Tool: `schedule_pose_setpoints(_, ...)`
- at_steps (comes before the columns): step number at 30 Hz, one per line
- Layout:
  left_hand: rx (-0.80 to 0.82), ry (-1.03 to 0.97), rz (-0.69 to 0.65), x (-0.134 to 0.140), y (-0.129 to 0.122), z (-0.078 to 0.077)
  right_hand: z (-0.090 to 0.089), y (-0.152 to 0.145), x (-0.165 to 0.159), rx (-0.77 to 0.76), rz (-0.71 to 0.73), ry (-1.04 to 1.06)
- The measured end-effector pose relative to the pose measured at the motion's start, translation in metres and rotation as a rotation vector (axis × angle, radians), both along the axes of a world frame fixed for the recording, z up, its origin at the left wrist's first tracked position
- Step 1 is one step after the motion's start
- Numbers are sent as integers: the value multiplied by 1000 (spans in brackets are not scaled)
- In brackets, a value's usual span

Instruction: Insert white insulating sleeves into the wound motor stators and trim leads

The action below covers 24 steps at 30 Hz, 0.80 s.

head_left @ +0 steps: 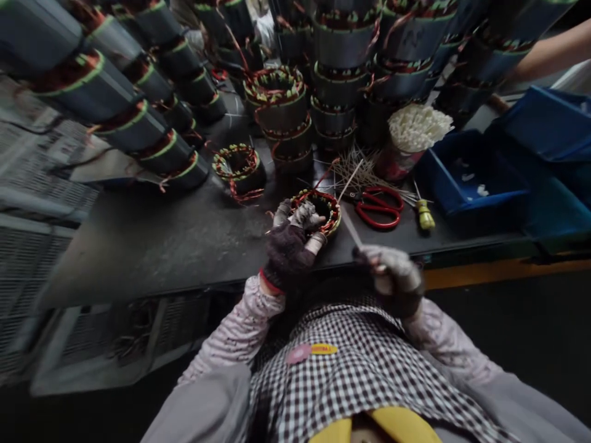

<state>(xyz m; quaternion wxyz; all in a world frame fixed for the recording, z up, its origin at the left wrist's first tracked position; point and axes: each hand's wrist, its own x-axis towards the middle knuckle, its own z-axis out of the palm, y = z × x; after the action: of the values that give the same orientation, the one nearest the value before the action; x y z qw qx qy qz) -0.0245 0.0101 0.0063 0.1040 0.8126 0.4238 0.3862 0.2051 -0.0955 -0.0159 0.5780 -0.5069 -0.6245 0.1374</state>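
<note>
My left hand point(295, 237), in a dark glove with pale wrapped fingertips, grips a motor stator point(333, 218) at the table's front edge. Its fingers lie over the rim and reach into the copper windings, hiding the stator's left part. My right hand point(396, 272), gloved and slightly blurred, is closed round a white cord point(351, 229) in front of the table edge. That cord runs straight from the fist to the stator's right rim. A thin pale strand point(351, 179) rises from the same rim toward the back right.
Stacked stators point(341, 80) line the back, and a single stator point(237, 167) stands to the left. Red-handled scissors point(379, 208), a yellow-handled tool point(425, 215), a tub of white sleeves point(401, 161) and a blue bin point(475, 200) lie right. Another person's arm point(554, 52) shows at upper right.
</note>
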Motion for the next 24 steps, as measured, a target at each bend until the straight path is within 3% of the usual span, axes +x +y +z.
schedule_pose_setpoints(3, -24, -2, 45, -1, -2, -4, -17, -29, -24, 106, 100, -9)
schedule_pose_setpoints(5, -34, -31, 72, 1, -2, -2, -16, -30, -27, 103, 110, -73)
schedule_pose_setpoints(9, -117, -99, 160, 12, 1, 6, 6, -2, -28, -62, 82, -164)
schedule_pose_setpoints(14, -344, -356, 112, 19, 3, 8, 27, 42, -33, -114, 227, 127)
schedule_pose_setpoints(19, -146, -315, 36, 15, 2, 5, 40, 50, -33, -385, 318, 401)
schedule_pose_setpoints(24, -83, -220, -4, 13, 2, 7, 47, 56, -33, -401, 253, 265)
